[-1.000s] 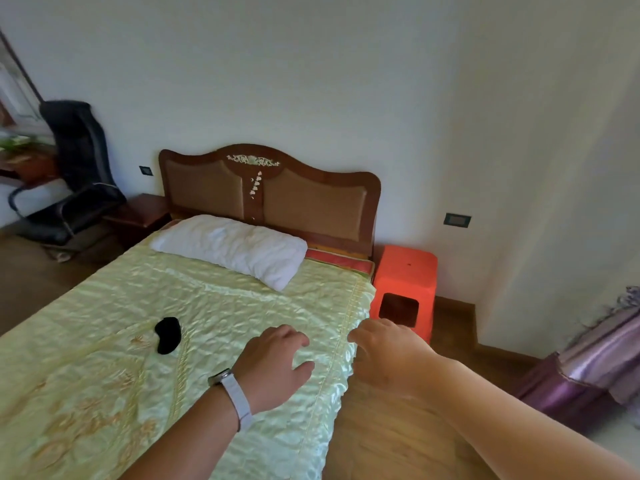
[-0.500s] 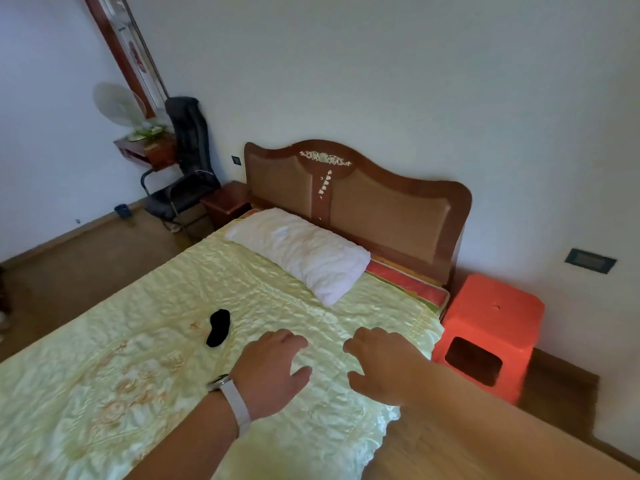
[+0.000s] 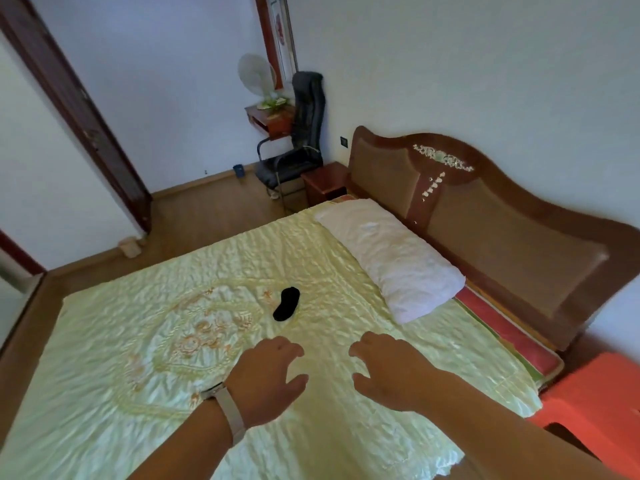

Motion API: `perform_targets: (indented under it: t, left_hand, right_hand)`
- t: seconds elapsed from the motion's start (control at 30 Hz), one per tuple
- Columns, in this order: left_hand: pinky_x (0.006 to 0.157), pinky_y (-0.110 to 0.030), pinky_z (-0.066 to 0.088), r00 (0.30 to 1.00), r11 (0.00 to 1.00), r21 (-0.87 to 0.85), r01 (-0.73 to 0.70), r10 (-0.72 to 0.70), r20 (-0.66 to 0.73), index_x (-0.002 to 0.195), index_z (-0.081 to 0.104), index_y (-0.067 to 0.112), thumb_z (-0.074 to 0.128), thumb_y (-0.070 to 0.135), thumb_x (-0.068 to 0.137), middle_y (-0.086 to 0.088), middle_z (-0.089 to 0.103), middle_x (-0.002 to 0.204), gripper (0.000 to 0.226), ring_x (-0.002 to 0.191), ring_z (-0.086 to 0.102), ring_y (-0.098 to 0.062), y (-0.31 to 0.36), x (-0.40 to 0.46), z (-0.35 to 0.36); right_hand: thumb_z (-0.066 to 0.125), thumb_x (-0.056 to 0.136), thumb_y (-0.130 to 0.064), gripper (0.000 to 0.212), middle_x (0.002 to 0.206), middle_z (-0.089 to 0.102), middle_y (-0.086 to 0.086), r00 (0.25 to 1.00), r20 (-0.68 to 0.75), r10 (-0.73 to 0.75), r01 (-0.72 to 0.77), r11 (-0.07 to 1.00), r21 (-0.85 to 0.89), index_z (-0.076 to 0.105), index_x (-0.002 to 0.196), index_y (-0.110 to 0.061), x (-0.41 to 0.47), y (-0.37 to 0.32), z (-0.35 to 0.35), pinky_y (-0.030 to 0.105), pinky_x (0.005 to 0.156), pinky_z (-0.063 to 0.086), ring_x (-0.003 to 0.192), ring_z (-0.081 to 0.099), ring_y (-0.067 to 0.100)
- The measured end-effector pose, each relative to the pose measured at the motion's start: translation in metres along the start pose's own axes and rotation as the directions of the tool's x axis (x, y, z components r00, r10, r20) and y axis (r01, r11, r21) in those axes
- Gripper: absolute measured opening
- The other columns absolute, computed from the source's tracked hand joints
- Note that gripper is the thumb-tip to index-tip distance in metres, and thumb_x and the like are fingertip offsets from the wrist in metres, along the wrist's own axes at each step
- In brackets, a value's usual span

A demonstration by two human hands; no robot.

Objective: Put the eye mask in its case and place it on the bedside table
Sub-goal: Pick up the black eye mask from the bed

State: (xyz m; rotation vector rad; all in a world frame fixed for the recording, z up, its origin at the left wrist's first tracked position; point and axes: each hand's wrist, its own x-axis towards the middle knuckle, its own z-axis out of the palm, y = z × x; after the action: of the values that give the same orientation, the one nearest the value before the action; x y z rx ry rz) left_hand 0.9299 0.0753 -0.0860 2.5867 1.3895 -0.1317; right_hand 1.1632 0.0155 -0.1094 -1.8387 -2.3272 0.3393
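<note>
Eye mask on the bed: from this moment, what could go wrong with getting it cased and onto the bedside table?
1. No case shows anywhere in view, so the step may stall while the person looks for one.
2. Both the left hand and the right hand are empty and short of the eye mask, so nothing is grasped yet.
3. The bedside table stands across the bed, so a long reach or a walk around seems likely.
</note>
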Motion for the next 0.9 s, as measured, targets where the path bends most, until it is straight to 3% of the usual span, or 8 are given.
perform_targets:
  t: [0.27,0.67,0.9]
  left_hand:
    - [0.105,-0.036,0.041,0.998,0.995,-0.087,0.052,-0.049,0.033,0.14,0.05,0.029,0.046,0.054,0.094,0.007,0.051,0.142,0.052,0.128,0.048,-0.017,-0.056,0.087,0.011]
    - [0.104,-0.037,0.042,0.996,0.974,-0.216,0.068,-0.055,0.068,0.139,0.05,0.027,0.048,0.052,0.095,0.006,0.052,0.141,0.051,0.128,0.049,-0.019,-0.12,0.199,0.017]
    - [0.105,-0.039,0.041,0.974,0.943,-0.257,0.211,-0.179,0.141,0.139,0.051,0.027,0.048,0.052,0.094,0.004,0.053,0.141,0.051,0.126,0.05,-0.02,-0.134,0.214,0.027]
  right_hand:
    - [0.044,0.093,-0.046,0.05,0.129,0.05,0.0,0.988,0.154,-0.018,0.028,0.998,-0.064,0.043,0.137,-0.021,0.085,0.029,0.003,0.033,0.087,0.044,0.109,0.052,0.021]
    - [0.043,0.093,-0.046,0.048,0.128,0.051,-0.003,0.981,0.196,0.006,0.012,0.996,-0.09,0.045,0.136,-0.023,0.211,0.056,-0.009,0.032,0.087,0.044,0.108,0.053,0.018]
    - [0.043,0.093,-0.046,0.049,0.13,0.049,-0.002,0.962,0.258,-0.092,0.111,0.992,-0.059,0.044,0.135,-0.023,0.267,0.076,0.003,0.032,0.088,0.042,0.112,0.05,0.02]
